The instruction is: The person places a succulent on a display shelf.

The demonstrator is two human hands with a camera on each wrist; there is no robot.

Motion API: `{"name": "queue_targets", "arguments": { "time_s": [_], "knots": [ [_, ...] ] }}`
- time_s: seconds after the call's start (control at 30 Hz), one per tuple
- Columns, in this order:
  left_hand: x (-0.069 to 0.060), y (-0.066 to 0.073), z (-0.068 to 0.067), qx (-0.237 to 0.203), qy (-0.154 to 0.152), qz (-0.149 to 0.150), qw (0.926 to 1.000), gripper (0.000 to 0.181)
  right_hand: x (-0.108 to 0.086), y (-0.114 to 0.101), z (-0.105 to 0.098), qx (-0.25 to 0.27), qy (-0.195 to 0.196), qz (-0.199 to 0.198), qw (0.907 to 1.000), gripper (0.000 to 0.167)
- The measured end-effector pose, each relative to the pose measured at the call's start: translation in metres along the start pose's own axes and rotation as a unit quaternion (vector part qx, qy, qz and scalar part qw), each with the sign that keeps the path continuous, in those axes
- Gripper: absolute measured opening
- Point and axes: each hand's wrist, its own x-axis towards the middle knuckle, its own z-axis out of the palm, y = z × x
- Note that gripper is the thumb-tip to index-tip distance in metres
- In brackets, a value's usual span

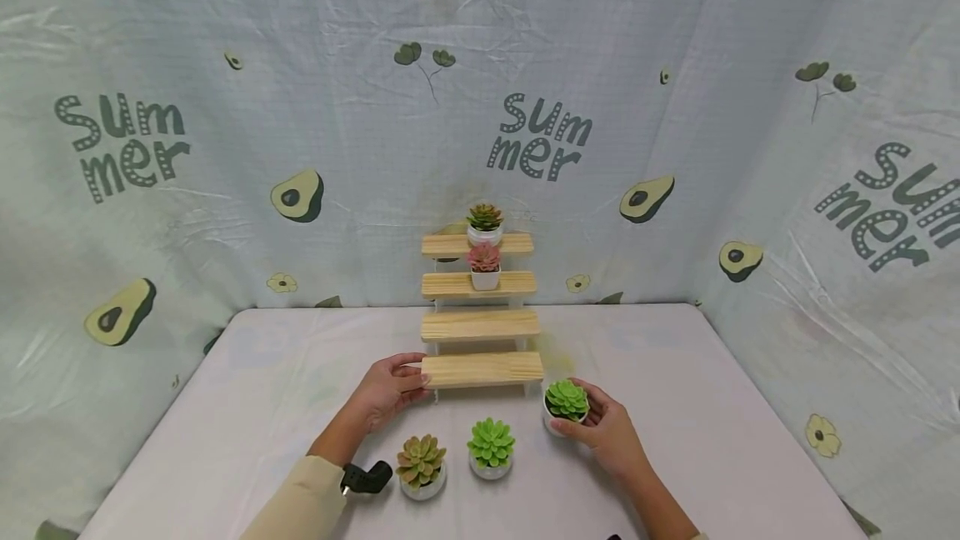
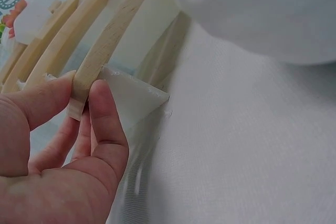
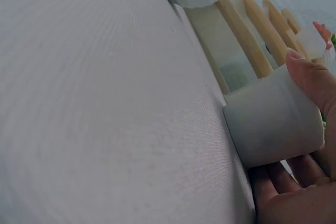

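My left hand (image 1: 390,392) pinches the left end of the lowest plank on a stepped wooden shelf (image 1: 480,370). In the left wrist view, thumb and fingers (image 2: 107,108) hold that plank end (image 2: 100,59) from both sides. To the right of the shelf, my right hand (image 1: 606,432) grips a potted green succulent (image 1: 566,400). Its white pot (image 3: 275,119) stands on or very near the cloth in the right wrist view, with the thumb on one side and fingers on the other. A bright green succulent (image 1: 491,447) and a brownish-green one (image 1: 422,465) stand in front of the shelf.
A dark-leaved succulent (image 1: 484,223) sits on the top step, with a pink succulent (image 1: 484,265) in a square pot one step below. White cloth covers the table (image 1: 300,373). A printed curtain (image 1: 375,148) encloses the back and sides.
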Motion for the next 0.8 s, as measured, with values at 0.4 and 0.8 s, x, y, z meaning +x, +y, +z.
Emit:
{"name": "queue_targets", "arguments": {
  "time_s": [0.4, 0.8],
  "knots": [
    [0.0008, -0.0005, -0.0005, -0.005, -0.003, 0.001, 1.0000, 0.049, 0.0009, 0.0005, -0.0010, -0.004, -0.005, -0.005, 1.0000, 0.082],
    [-0.0019, 0.0000, -0.0011, -0.003, -0.004, -0.002, 1.0000, 0.049, 0.0031, -0.0050, -0.0028, -0.007, -0.011, 0.007, 0.9999, 0.080]
  ]
}}
